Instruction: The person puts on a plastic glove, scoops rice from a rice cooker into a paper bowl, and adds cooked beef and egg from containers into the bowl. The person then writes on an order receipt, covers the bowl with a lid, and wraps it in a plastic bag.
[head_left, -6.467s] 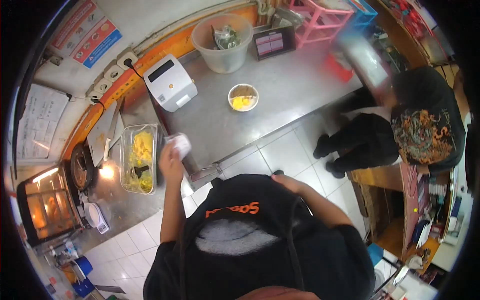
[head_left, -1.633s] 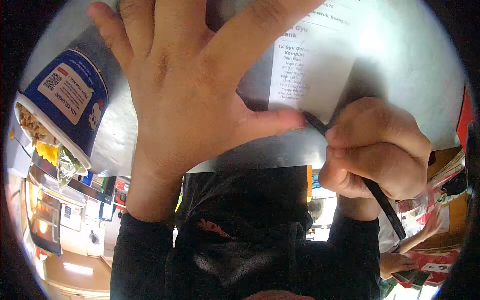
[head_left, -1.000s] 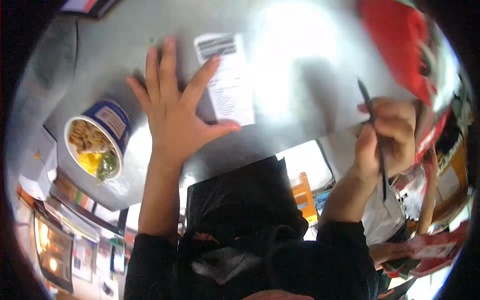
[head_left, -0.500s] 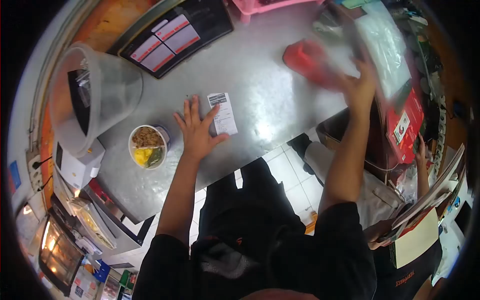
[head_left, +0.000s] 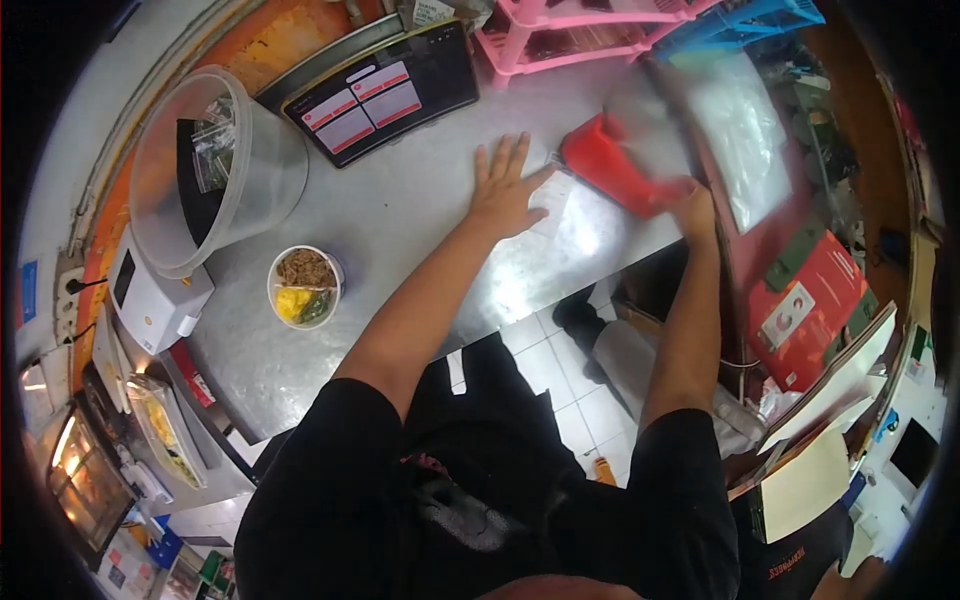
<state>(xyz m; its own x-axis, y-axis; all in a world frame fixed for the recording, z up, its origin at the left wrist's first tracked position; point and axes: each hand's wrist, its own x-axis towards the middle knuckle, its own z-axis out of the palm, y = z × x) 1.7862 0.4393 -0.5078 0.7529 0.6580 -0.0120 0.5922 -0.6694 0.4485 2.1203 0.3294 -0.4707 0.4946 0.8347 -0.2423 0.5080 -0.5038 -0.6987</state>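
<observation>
Your left hand (head_left: 500, 199), fingers spread, and the receipt (head_left: 553, 207) now sit closer to the red item (head_left: 608, 163); your right hand's (head_left: 692, 210) grip there is unclear. Open bench (head_left: 400, 215) separates bowl (head_left: 306, 287) and left forearm.

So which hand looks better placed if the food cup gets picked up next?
Left, I'd judge. The left hand is nearer the food cup, spread palm-down with nothing seen in its grasp. The right hand is farther off, at the red item.
</observation>
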